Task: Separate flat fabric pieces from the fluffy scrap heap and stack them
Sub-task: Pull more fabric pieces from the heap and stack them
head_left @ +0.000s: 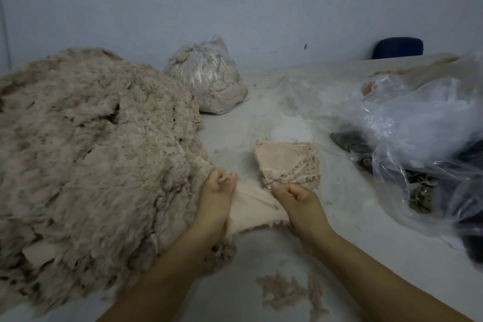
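A pale grey surface (261, 123), dusted with lint, meets a bare bluish wall across the upper frame; a dark blue chair back (398, 47) shows at upper right. No writing is readable anywhere. At upper centre a tied clear bag (206, 76) is packed with beige fluff. At right, a loose plastic sheet (423, 123) covers dark scraps (blurred). The heap (86, 165) fills the left of the frame. At lower centre the left hand (217, 196) and right hand (295, 204) each pinch an edge of a pinkish flat piece (251, 209), fingers clamped on it. The stack (287, 162) lies just above the right hand. Loose tufts (285, 293) lie at bottom centre.
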Demonstrator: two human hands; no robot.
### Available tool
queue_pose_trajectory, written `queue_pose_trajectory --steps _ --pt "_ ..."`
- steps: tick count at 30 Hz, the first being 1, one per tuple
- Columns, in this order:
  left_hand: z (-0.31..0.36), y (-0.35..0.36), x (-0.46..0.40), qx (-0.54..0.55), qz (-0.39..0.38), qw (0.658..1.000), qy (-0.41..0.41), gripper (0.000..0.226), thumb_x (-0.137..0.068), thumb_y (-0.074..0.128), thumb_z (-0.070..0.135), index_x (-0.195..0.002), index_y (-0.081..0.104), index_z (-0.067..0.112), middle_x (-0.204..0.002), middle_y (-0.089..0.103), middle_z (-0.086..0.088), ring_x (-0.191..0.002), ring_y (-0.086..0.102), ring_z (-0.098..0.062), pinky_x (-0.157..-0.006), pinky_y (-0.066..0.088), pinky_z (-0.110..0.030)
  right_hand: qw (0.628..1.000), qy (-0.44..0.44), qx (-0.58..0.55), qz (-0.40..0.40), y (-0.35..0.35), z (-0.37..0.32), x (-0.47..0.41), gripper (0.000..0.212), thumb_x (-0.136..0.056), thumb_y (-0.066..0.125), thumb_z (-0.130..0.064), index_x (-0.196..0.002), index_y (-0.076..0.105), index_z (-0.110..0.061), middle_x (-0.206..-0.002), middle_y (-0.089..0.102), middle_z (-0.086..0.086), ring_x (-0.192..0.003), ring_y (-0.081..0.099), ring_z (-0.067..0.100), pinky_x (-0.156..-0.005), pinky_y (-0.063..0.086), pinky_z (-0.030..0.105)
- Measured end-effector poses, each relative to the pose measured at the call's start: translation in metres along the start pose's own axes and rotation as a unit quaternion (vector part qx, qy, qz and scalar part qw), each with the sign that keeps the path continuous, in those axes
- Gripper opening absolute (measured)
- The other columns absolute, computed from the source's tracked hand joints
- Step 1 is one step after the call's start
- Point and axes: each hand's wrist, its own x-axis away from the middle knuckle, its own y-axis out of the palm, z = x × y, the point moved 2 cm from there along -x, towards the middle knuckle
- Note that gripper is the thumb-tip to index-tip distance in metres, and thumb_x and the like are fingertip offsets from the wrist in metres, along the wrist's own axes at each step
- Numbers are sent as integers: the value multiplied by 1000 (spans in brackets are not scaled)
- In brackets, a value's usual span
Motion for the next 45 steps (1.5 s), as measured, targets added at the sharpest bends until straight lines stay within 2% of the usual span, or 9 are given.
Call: queue_pose_trajectory --steps 6,9,12,17,25,28,35,39,45 --pt "25 -12 -15 -85 -1 992 89 17 -99 46 15 -85 49 6 -73 51 -4 -64 47 -12 -57 40 -16 989 1 135 64 -25 11 -8 45 -90 50 -51 -66 62 -15 -41 43 -9 -43 41 10 -45 34 20" --pt "31 6 -13 -148 -57 981 116 23 -99 45 17 -83 51 1 -69 51 -1 -61 47 -5 -54 37 -10 988 140 -7 -70 -2 12 -3 64 -71 51 -71 -95 66 -13 -79 65 6 -69 64 20 -63 56 35" --pt "37 27 -16 -118 -102 981 117 31 -98 47 19 -82 50 -7 -75 49 -12 -68 46 -16 -64 39 -29 947 173 -207 -175 12 2 -2 50 -83 62 -50 -111 67 -9 -110 68 15 -99 68 30 -85 57 44" --pt "49 48 -53 -138 -31 978 155 27 -97 50 25 -82 50 2 -76 50 -10 -68 46 -17 -62 38 -30 972 7 -232 38 -14 -29 -46 25 -76 74 -23 -92 64 -5 -59 60 3 -41 51 8 -37 43 18" --pt "4 25 -73 -263 -46 962 50 36 -95 53 31 -123 43 10 -94 52 1 -84 58 -20 -71 51 -29 959 -31 81 269 -53 -16 -79 33 -86 66 -37 -99 47 -14 -83 57 0 -81 56 20 -71 40 29" --pt "-9 -16 -55 -419 -113 892 124 12 -93 56 27 -97 61 17 -93 60 4 -82 54 -9 -63 36 -10 976 -61 116 176 -40 13 -50 20 -86 68 -28 -81 51 -19 -72 57 -5 -68 54 8 -64 39 23" --pt "-2 -71 -12 -606 -142 766 161 13 -96 49 28 -92 57 18 -93 51 1 -84 48 -14 -71 37 -27 946 -73 285 -132 16 23 2 13 -86 66 -40 -92 61 -29 -82 60 -12 -70 54 -6 -67 40 9" --pt "-10 -72 -4 -559 -100 817 101 13 -95 46 16 -82 49 15 -87 56 -2 -81 50 -17 -68 37 -30 879 -52 443 -168 61 19 8 51 -76 60 -67 -106 59 -26 -100 54 -6 -86 51 9 -75 42 24" --pt "-18 -92 9 -465 -83 871 134 5 -92 55 11 -89 59 13 -87 58 0 -80 53 -15 -65 35 -18 910 -38 388 -143 38 13 5 21 -89 57 -16 -72 47 -22 -81 60 2 -77 58 20 -67 48 27"
